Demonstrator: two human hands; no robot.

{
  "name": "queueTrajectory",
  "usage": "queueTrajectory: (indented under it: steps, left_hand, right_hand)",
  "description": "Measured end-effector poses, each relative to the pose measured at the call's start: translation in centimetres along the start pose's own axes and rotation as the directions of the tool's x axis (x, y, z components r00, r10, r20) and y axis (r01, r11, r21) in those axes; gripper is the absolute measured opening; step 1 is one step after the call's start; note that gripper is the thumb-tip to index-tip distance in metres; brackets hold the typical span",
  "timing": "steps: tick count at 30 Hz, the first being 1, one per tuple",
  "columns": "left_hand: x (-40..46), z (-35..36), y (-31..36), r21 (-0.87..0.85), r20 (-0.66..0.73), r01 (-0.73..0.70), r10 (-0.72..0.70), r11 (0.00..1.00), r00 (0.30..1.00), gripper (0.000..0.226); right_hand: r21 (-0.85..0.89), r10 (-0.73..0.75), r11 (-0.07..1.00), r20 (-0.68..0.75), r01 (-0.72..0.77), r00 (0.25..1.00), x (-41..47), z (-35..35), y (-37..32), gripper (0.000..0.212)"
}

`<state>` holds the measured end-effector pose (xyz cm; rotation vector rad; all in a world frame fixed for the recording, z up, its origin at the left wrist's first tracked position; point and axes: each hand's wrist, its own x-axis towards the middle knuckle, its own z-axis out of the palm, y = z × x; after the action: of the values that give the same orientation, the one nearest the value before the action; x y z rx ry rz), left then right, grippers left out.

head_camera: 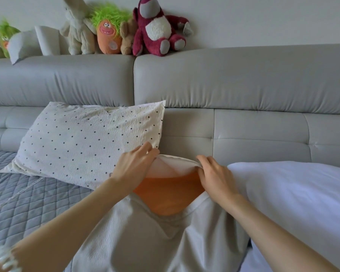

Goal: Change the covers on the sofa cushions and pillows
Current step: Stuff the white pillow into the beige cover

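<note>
The orange cushion (168,195) lies lengthwise from the person toward the grey sofa (243,79) backrest, its open-cover end pointing at the backrest. The left hand (134,167) and right hand (216,177) each pinch the far rim of the beige cover (137,238), spreading its mouth. Left of the cushion leans a dotted pillow (86,142); right lies a white pillow (294,195). Plush toys (157,28) sit atop the backrest.

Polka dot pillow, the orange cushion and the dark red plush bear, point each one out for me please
polka dot pillow (82,142), head view, middle of its dotted face.
orange cushion (169,193), head view, bare orange part showing in the cover's opening.
dark red plush bear (157,28), head view, its white belly patch.
</note>
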<state>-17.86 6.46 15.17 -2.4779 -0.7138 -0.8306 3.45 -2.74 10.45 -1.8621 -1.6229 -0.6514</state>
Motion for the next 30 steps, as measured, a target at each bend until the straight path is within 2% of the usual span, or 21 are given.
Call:
queueTrajectory:
  steps: [3,7,9,12,15,18,20,22,25,27,29,30]
  left_hand:
    - [0.4,-0.1,-0.2,-0.07,0.03,0.045,-0.043,0.997,0.999,0.017]
    - [0.6,-0.2,0.0,-0.161,0.183,0.207,-0.177,0.965,0.967,0.026]
    - [-0.4,-0.5,0.5,-0.206,0.188,0.208,-0.17,0.956,0.967,0.034]
    - [-1.9,-1.2,2.8,-0.27,0.081,0.148,-0.131,0.951,0.988,0.046]
    - [-2.2,-2.2,8.1,-0.399,-0.003,0.155,-0.171,0.904,0.985,0.039]
    - [-0.8,-1.6,14.1,-0.589,0.051,0.136,-0.131,0.797,0.99,0.034]
    - [1.2,-0.1,17.6,-0.675,0.184,0.22,-0.127,0.704,0.975,0.034]
    - [3.8,1.5,20.6,-0.675,0.356,0.367,-0.153,0.64,0.922,0.038]
    - [7.3,4.4,23.4,-0.622,0.537,0.533,-0.182,0.574,0.823,0.05]
    - [9.2,6.1,24.8,-0.604,0.636,0.657,-0.225,0.451,0.739,0.06]
    - [10.4,7.7,25.8,-0.563,0.703,0.746,-0.269,0.356,0.658,0.069]
    - [10.7,8.4,26.1,-0.528,0.723,0.777,-0.299,0.341,0.623,0.077]
  right_hand:
    - [0.025,0.083,0.996,0.162,-0.088,0.983,0.3,-0.6,0.1,0.035]
    - [0.098,0.069,0.989,0.357,-0.111,0.932,-0.2,-1.3,0.1,0.062]
    - [0.134,0.048,0.985,0.412,-0.112,0.91,-1.1,-2.3,0.2,0.07]
    - [0.106,0.037,0.991,0.41,-0.088,0.911,-3.3,-4.8,1.6,0.064]
    - [0.033,0.109,0.991,0.401,-0.133,0.91,-5.1,-8.5,5.5,0.057]
    - [-0.092,0.258,0.966,0.38,-0.241,0.888,-7.2,-12.6,11.5,0.056]
    - [-0.158,0.384,0.923,0.372,-0.35,0.845,-8.8,-15.3,15.8,0.059]
    - [-0.205,0.484,0.875,0.363,-0.438,0.796,-10.6,-17.9,19.8,0.062]
    - [-0.266,0.598,0.801,0.337,-0.536,0.727,-13.5,-20.7,24.5,0.072]
    - [-0.285,0.679,0.734,0.329,-0.616,0.656,-15.3,-21.8,27.4,0.088]
    - [-0.194,0.75,0.649,0.324,-0.736,0.576,-17.0,-22.0,29.9,0.106]
    - [-0.128,0.78,0.596,0.327,-0.793,0.534,-17.6,-22.1,30.7,0.106]
